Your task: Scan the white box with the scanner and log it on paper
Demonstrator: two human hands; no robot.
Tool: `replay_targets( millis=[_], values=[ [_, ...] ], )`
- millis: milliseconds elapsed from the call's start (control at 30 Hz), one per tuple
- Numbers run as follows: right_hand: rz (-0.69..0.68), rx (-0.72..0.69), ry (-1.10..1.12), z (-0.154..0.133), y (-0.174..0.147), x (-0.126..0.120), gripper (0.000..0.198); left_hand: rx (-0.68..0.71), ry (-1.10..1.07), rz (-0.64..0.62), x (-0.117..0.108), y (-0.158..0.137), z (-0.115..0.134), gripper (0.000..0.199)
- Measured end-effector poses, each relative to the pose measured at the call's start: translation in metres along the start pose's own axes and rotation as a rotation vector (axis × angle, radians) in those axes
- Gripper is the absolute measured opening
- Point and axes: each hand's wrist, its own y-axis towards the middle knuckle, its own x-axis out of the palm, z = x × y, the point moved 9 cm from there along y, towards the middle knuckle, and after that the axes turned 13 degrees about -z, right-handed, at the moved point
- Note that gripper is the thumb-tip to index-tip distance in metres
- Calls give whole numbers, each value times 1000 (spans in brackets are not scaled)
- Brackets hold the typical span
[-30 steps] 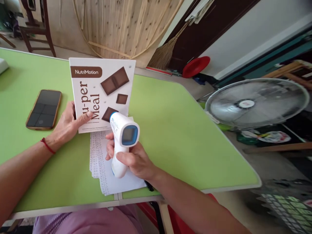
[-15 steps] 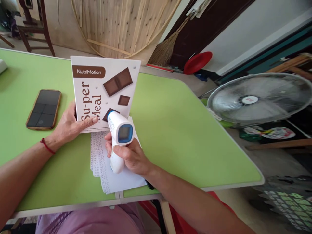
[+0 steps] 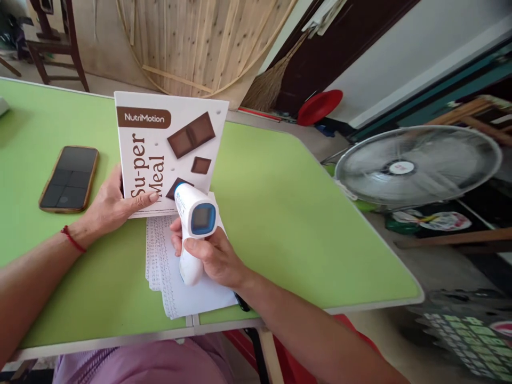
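Note:
My left hand (image 3: pixel 116 200) grips the lower left corner of a white box (image 3: pixel 156 141) printed "NutriMotion Su-per Meal", thumb across the front and the other fingers out of sight behind it. The box stands tilted up, facing me. My right hand (image 3: pixel 216 256) is wrapped round the handle of a white and blue infrared thermometer (image 3: pixel 190 213). Its small grey screen faces me, and its nose points at the lower part of the box; I cannot tell whether they touch. Beneath lie handwritten sheets of paper (image 3: pixel 184 298), partly covered by my right hand and the thermometer.
A smartphone (image 3: pixel 69 178) lies on the green table (image 3: pixel 300 224), left of the box. Past the table's right edge stands a fan (image 3: pixel 400 167). A dark object (image 3: pixel 242 303) pokes out under my right wrist. A broom (image 3: pixel 266 85) and a red basin (image 3: pixel 320 106) are behind.
The whole view has shifted slightly, so things sit a little further left. Both hands keep their hold on the box and the thermometer, with hardly any movement between them.

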Motion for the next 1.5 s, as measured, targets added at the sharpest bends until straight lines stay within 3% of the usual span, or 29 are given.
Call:
replay_targets(
  millis=[200, 500, 700, 900, 1000, 1167, 1367, 1433, 1500],
  values=[
    [8, 18, 48, 8, -3, -2, 38, -21, -59, -23, 4, 1, 0, 60],
    [-7, 12, -2, 4, -4, -1, 27, -99, 27, 27, -2, -4, -1, 68],
    [-25, 24, -52, 2, -7, 0, 25, -153, 195, 56, -11, -5, -6, 72],
    [74, 72, -160, -11, -15, -31, 27, -181, 223, 51, -14, -6, -7, 81],
    [126, 67, -345, -33, -25, -63, 22, -207, 168, 95, -15, -8, -11, 82],
    [230, 157, -878, -51, -38, -110, 47, -201, 119, 198, -22, -12, -15, 81],
    [109, 396, -1456, -21, -26, -117, 40, -101, 212, 222, -28, -9, -10, 86],
    [140, 391, -1533, -21, -26, -116, 45, -92, 307, 202, -27, -8, -10, 89],
    [184, 297, -1544, -31, -29, -107, 53, -107, 425, 183, -26, -7, -11, 90]
  ],
)
